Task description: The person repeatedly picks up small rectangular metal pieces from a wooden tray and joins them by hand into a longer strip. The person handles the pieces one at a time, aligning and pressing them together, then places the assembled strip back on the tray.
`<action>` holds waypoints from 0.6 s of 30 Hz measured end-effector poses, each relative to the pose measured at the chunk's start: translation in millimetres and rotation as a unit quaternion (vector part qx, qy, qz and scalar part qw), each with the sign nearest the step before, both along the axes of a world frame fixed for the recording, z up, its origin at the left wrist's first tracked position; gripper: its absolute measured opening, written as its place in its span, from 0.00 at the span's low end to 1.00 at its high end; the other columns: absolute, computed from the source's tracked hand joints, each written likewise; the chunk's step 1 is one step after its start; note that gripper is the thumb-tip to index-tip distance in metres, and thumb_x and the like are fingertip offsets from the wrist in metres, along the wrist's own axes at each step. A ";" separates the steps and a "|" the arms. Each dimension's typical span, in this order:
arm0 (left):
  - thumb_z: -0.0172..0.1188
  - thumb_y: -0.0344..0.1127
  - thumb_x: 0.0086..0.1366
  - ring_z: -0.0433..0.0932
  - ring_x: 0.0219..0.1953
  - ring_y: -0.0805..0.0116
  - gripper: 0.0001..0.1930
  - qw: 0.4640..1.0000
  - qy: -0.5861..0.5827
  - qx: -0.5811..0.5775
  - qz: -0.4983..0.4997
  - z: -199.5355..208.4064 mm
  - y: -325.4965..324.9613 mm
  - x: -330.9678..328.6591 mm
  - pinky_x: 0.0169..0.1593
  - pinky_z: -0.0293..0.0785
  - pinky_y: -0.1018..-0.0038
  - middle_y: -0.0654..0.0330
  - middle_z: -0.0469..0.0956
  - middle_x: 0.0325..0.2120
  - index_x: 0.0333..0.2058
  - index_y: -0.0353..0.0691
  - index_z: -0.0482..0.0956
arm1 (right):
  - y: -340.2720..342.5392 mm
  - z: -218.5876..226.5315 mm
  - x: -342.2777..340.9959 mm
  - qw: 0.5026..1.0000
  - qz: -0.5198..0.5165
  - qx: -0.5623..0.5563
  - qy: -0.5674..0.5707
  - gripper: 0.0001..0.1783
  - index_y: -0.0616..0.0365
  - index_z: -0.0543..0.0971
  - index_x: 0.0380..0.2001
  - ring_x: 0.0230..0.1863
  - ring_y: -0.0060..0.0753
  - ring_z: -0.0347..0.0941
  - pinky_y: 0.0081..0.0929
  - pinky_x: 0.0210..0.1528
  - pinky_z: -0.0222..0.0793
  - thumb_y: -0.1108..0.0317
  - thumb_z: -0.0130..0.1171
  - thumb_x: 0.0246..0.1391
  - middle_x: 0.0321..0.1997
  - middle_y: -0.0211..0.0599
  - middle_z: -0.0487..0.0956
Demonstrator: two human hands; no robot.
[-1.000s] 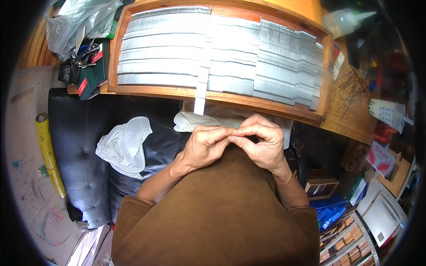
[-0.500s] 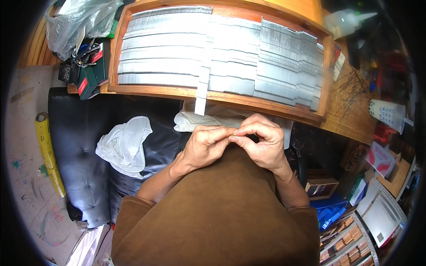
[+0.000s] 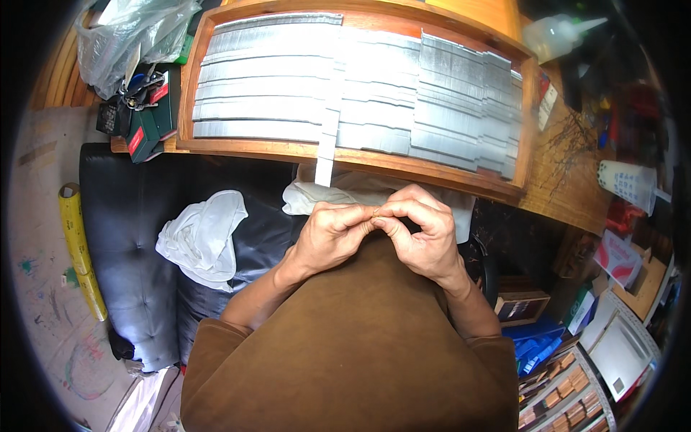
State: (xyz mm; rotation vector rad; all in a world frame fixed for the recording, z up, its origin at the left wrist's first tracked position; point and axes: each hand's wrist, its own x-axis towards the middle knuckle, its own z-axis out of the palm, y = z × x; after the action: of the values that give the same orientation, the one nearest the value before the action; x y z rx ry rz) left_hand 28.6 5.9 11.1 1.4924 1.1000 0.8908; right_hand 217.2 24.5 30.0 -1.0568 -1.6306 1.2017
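My left hand and my right hand meet fingertip to fingertip in front of my brown shirt. Both are closed in a pinch. Something tiny may be between the fingertips, but it is too small and too covered to name. Just beyond them stands a shallow wooden tray filled with rows of overlapping thin silvery strips. One pale strip sticks out over the tray's near edge. Below that edge lies a bunched whitish cloth, close to my fingers.
A black padded seat is at the left, with a white cloth on it. Beside it leans a yellow roll. Dark boxes with keys sit left of the tray. At right are a squeeze bottle, a cup and shelving.
Both hands have shifted very slightly to the left, still pinched together. The view has moved a little; the tray and cloths stay as they were.
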 end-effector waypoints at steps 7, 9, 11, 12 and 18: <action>0.68 0.25 0.62 0.87 0.30 0.57 0.11 1.000 -0.002 0.012 -0.011 -0.2 0.7 -0.4 0.33 0.80 0.71 0.48 0.86 0.31 0.44 0.34 0.86 | -2.8 4.1 0.3 0.999 -0.031 0.006 -0.012 0.06 0.64 0.82 0.30 0.32 0.31 0.78 0.25 0.36 0.74 0.80 0.71 0.49 0.31 0.39 0.80; 0.68 0.24 0.62 0.87 0.31 0.57 0.11 0.999 -0.012 0.019 -0.024 7.1 5.9 6.9 0.35 0.81 0.71 0.48 0.86 0.33 0.44 0.33 0.86 | -3.3 12.7 6.2 0.998 -0.047 0.010 -0.031 0.06 0.65 0.82 0.30 0.32 0.30 0.77 0.24 0.35 0.73 0.82 0.70 0.48 0.31 0.39 0.80; 0.68 0.22 0.61 0.88 0.33 0.59 0.13 0.997 -0.022 0.071 0.004 6.7 3.4 6.4 0.38 0.82 0.72 0.48 0.87 0.36 0.45 0.32 0.85 | -3.6 29.8 20.6 0.996 -0.068 0.015 -0.052 0.06 0.65 0.81 0.29 0.32 0.29 0.77 0.23 0.34 0.73 0.84 0.68 0.48 0.31 0.39 0.80; 0.68 0.20 0.60 0.88 0.34 0.61 0.14 0.997 -0.024 0.066 0.015 9.4 1.9 3.5 0.40 0.83 0.73 0.48 0.87 0.38 0.46 0.31 0.85 | -1.8 44.4 34.7 0.995 -0.079 0.019 -0.062 0.06 0.66 0.81 0.29 0.32 0.29 0.78 0.22 0.34 0.73 0.85 0.67 0.48 0.31 0.38 0.80; 0.67 0.19 0.61 0.87 0.33 0.64 0.14 0.997 -0.048 0.057 -0.010 4.9 12.5 9.2 0.38 0.82 0.76 0.51 0.87 0.34 0.46 0.32 0.85 | 14.5 125.6 155.9 0.938 -0.325 0.028 -0.116 0.03 0.67 0.81 0.33 0.33 0.21 0.74 0.18 0.39 0.71 0.83 0.64 0.55 0.32 0.32 0.79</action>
State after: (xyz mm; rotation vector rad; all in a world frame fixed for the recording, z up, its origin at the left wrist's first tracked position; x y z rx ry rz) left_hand 37.7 18.5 16.0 1.5356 0.9764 1.0145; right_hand 373.1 39.0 155.6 -1.5844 -1.3003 0.6020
